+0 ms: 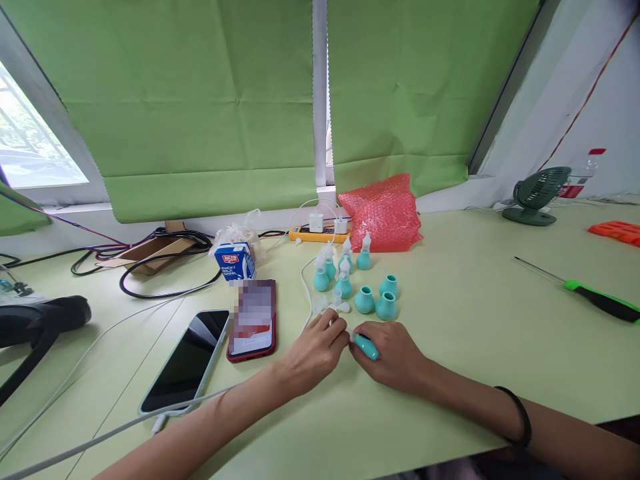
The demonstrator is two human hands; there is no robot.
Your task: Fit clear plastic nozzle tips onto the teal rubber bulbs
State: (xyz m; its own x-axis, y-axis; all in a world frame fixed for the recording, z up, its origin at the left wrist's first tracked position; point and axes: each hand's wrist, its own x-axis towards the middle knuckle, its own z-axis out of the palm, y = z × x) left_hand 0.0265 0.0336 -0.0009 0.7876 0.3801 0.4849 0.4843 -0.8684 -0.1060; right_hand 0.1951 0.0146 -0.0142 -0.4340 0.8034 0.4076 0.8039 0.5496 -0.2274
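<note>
In the head view my right hand [393, 353] is closed around a teal rubber bulb [367, 347], its rounded end showing between thumb and fingers. My left hand [320, 347] has its fingers curled in a pinch against the right one; what lies between them is mostly hidden, with only a whitish bit showing. Just beyond the hands are loose clear plastic pieces [341, 307]. Three open-mouthed teal bulbs [365, 301] stand to the right of these. Behind and left, several teal bulbs with clear nozzles fitted [343, 285] stand upright.
Two phones [185, 363] [253, 320] and a blue milk carton [235, 261] are on the left. A yellow power strip [320, 235] and red bubble-wrap bag [385, 217] lie behind. Rightward are a screwdriver [595, 297] and green fan [540, 193]. A cable [120, 433] passes by my left forearm.
</note>
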